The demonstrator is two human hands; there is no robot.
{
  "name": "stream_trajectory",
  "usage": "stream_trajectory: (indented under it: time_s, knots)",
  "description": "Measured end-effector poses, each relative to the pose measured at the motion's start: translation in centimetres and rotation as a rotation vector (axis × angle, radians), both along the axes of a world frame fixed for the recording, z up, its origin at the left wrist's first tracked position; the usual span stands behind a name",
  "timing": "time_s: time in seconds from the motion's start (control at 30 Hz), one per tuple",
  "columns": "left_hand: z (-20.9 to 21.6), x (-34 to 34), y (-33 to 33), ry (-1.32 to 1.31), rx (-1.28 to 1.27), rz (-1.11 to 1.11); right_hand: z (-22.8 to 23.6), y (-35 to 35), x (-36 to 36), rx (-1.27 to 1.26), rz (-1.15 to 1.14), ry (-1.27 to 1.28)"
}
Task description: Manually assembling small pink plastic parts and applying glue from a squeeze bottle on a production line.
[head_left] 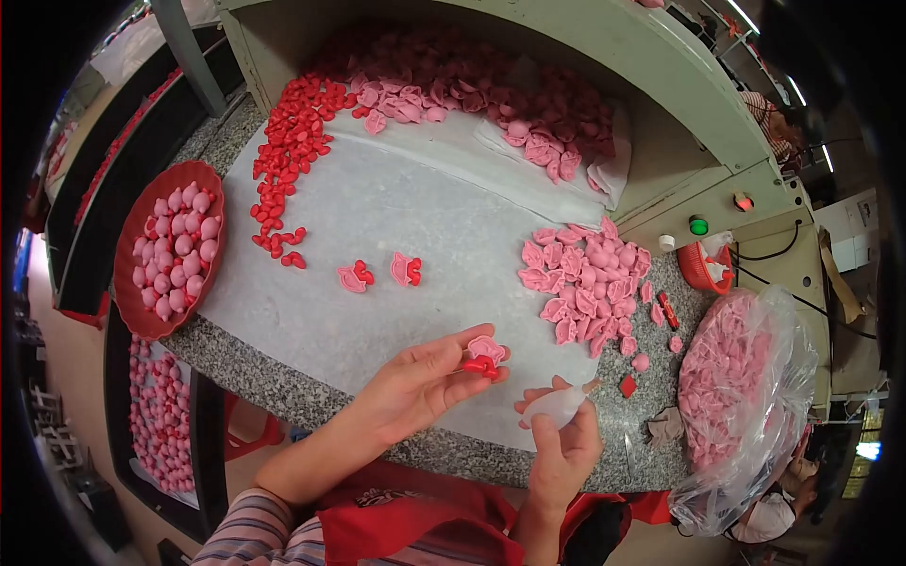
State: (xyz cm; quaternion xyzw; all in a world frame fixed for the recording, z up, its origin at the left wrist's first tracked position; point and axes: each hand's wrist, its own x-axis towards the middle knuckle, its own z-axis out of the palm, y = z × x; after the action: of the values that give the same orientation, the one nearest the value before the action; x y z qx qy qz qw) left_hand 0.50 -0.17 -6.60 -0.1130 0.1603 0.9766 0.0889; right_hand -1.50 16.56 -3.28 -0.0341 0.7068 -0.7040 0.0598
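Note:
My left hand [420, 377] pinches a small pink plastic shell piece [487, 349] with a red bow-shaped piece [483, 367] against its lower side. Close by on the right, my right hand [574, 439] is wrapped round a translucent white squeeze bottle [555, 407], its narrow tip pointing up and right, away from the pink piece. Beyond my left hand lie two similar pink-and-red pieces, one [354, 276] left of the other [407, 270], on the white paper sheet [377, 212]. Loose pink shell pieces [590, 283] are heaped to the right.
Red pieces [283, 151] trail down the sheet's left side. A red dish [125, 259] of pink round parts stands at the left edge. More pink pieces [406, 102] fill the grey-green hood [661, 66]. A clear bag [746, 377] of pink pieces sits at the right.

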Motion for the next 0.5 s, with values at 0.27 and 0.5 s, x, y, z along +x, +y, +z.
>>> stream_trajectory:
  time_s: [0.27, 0.5]
  knots:
    - [-0.4, 0.2, -0.3, -0.012, 0.124, -0.052, -4.8, 2.5, -4.6, 0.317, -0.118, 0.062]
    - [-0.7, 0.3, 0.2, -0.096, 0.081, -0.002, -4.5, 1.9, -4.0, 0.685, -0.166, 0.281]
